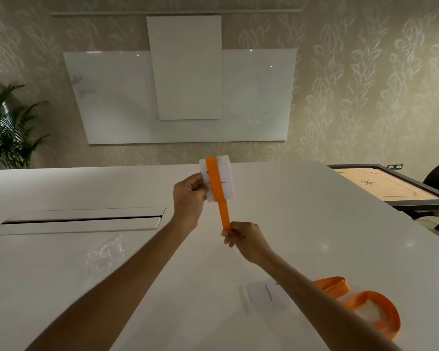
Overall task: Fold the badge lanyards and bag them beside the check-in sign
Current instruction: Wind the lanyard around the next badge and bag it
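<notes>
Above the white table [302, 224], your left hand [189, 196] pinches the edge of a white badge [224, 183] held upright, an orange lanyard [217, 188] wrapped over its face. Your right hand [243, 236], at 6 o'clock from the badge, pinches the strap's free end and holds it taut. A clear plastic bag [107, 252] lies flat at 8 o'clock; what it holds cannot be told. More orange lanyards [365, 302] and a white card [266, 295] rest at 5 o'clock. Whiteboards [185, 97] hang at 12 o'clock, a carrom board [388, 184] at 3 o'clock, a potted palm [8, 130] at 9 o'clock.
</notes>
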`<state>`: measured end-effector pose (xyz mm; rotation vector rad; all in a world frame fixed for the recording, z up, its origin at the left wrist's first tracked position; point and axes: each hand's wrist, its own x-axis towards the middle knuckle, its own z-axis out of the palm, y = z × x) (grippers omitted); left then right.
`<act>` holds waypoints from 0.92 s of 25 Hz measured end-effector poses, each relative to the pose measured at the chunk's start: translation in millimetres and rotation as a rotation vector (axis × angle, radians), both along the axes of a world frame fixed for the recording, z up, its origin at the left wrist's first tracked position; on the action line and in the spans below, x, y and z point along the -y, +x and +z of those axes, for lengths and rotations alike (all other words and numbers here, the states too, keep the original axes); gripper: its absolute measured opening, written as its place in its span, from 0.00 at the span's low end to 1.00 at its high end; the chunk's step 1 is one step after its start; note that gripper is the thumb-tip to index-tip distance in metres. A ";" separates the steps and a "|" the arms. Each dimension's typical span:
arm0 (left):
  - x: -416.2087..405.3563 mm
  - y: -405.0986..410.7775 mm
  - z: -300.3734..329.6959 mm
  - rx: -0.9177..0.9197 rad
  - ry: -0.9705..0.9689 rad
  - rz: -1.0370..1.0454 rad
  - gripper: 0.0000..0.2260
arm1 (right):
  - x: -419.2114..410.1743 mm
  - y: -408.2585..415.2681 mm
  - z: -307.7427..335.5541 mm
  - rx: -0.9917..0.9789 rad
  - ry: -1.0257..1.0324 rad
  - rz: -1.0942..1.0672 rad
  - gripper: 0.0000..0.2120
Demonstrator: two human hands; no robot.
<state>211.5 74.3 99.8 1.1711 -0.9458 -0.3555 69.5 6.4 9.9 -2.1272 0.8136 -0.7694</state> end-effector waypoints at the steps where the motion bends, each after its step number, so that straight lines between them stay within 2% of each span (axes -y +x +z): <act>1: 2.4 4.9 -0.1 -0.002 0.009 0.020 0.20 | -7.1 -1.3 0.7 0.019 0.056 0.021 0.12; 6: 14.1 22.8 -8.5 0.016 0.061 0.141 0.18 | -34.6 -11.1 10.0 -0.026 0.025 -0.008 0.11; 10: 18.1 18.9 -24.1 0.044 0.121 0.170 0.20 | -49.0 -16.5 32.3 0.082 0.065 -0.027 0.12; 15: 16.7 2.0 -49.4 0.168 0.189 0.106 0.18 | -46.2 -17.5 61.2 0.296 0.095 -0.112 0.14; 19: 11.8 -11.9 -64.8 0.206 0.220 0.046 0.16 | -33.7 -13.4 67.0 0.378 0.086 -0.210 0.14; 23: 6.4 -21.8 -72.4 0.174 0.258 0.009 0.15 | -21.9 -8.0 56.8 0.377 0.026 -0.286 0.11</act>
